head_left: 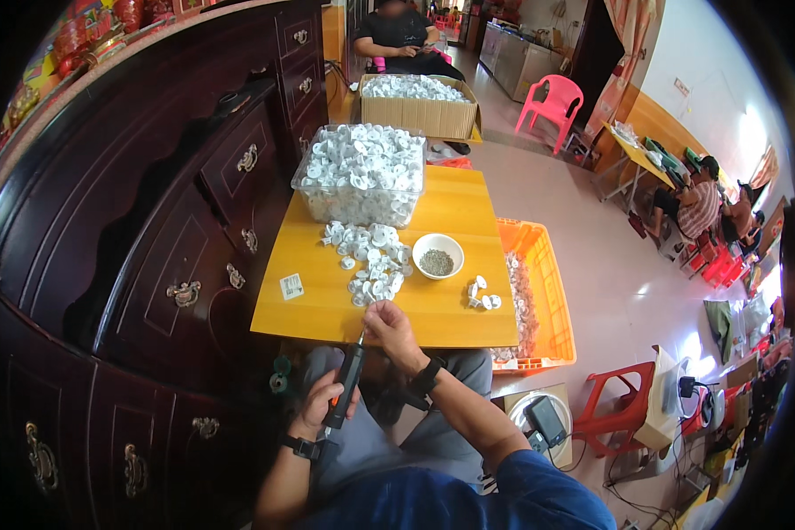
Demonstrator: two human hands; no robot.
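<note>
In my left hand is a black electric screwdriver with an orange part on its side, its bit pointing up and away from me. The fingers of my right hand are pinched together at the bit's tip, near the table's front edge; whatever is between them is too small to make out. Just beyond lies a loose pile of small white plastic parts. To its right stands a white bowl holding small metal screws. Several more white parts lie near the table's right edge.
A clear plastic bin heaped with white parts stands on the yellow table. Behind it is a full cardboard box. An orange crate sits right of the table, dark drawers to the left. Other people sit farther off.
</note>
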